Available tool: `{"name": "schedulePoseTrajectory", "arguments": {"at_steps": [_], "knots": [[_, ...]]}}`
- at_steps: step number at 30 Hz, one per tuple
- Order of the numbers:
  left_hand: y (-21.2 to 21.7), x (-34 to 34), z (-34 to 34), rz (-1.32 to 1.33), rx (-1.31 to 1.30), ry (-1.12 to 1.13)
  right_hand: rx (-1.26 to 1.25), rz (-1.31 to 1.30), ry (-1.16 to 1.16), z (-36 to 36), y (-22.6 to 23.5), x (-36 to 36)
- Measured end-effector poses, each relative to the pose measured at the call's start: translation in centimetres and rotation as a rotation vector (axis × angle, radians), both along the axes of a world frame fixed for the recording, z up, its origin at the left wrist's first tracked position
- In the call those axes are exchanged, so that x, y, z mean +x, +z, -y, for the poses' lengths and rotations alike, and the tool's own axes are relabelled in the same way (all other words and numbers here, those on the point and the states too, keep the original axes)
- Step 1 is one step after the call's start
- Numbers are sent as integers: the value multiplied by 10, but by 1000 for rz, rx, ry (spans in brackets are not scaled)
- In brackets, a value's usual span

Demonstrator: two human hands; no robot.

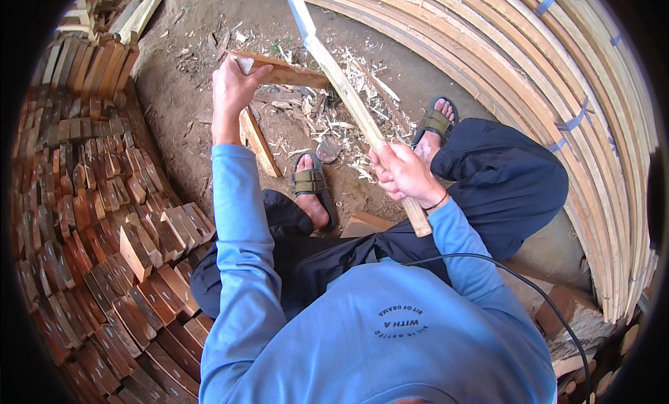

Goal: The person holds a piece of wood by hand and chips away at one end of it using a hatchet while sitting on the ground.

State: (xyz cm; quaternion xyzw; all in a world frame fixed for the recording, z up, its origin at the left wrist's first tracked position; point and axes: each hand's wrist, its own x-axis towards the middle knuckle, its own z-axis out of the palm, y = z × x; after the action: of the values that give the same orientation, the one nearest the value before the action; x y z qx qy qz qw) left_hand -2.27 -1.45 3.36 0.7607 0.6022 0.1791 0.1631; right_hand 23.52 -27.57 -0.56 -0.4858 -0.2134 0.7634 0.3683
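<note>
My left hand [232,92] reaches forward and grips one end of a short brown wooden block [298,75], thumb on its near side. The block lies roughly crosswise above the ground, its right end close to the tool's handle. My right hand [408,172] is wrapped round the lower part of a wooden-handled chopping tool [348,97]. That tool slants up and to the left, its pale metal blade [300,12] at the far end. Whether the blade is an axe's or an adze's I cannot tell. Another strip of wood [259,143] leans on the ground below the block.
Stacked wooden blocks [104,244] fill the left side. Long, pale wooden strips [529,76], tied in places, stand along the right. Wood chips and shavings [341,128] litter the dirt between my sandalled feet [313,188]. A black cable [536,285] runs past my right side.
</note>
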Motion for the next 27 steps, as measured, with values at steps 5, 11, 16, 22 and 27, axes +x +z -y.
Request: {"name": "schedulePoseTrajectory", "arguments": {"at_steps": [5,11,16,22,27], "knots": [[-3,-17,3,37,-35,5,721,1113,148,-8,11,-21],[-9,-34,2,56,-27,24,542,1104,294,-11,-15,-31],[-6,-30,5,-11,1,18,99,460,146,-29,31,-13],[-2,-27,10,16,-10,19,557,1001,62,-13,-16,-30],[-3,-28,7,72,-78,49,469,1094,366,-12,-33,-21]]}}
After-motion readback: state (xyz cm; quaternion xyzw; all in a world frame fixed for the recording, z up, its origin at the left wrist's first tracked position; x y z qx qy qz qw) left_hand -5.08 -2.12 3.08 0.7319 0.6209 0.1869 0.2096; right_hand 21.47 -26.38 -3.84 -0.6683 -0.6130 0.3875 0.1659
